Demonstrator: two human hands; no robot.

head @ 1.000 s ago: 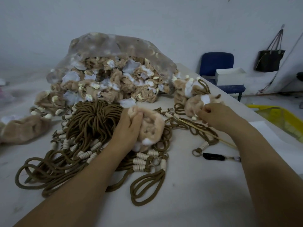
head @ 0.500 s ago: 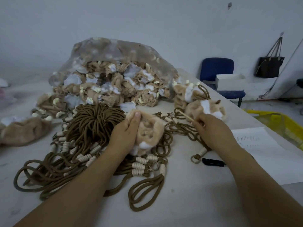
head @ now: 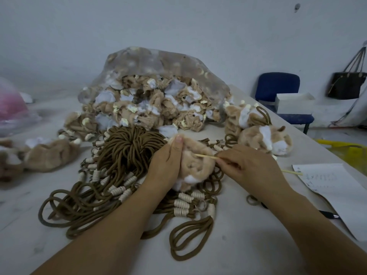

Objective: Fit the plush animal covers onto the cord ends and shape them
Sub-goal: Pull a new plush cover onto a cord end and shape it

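Note:
My left hand (head: 165,165) grips a tan and white plush animal cover (head: 195,167) at the table's middle, over a bundle of brown cords (head: 127,155) with cream wrapped ends. My right hand (head: 252,168) pinches a thin wooden stick (head: 204,156) whose tip touches the top of that cover; the stick's other end shows past the hand. Two finished plush animals (head: 264,138) on cords lie to the right. An open clear bag (head: 158,90) spills several inside-out plush covers behind the cords.
A loose plush cover (head: 49,155) lies at the left. A sheet of paper (head: 333,187) and a black pen (head: 327,214) lie at the table's right edge. Beyond it stand a blue chair (head: 278,90), a yellow crate (head: 351,153) and a dark handbag (head: 346,86).
My right hand left the finished plush at the right, took up the wooden stick and brought its tip to the cover held in my left hand. The view has tilted down slightly.

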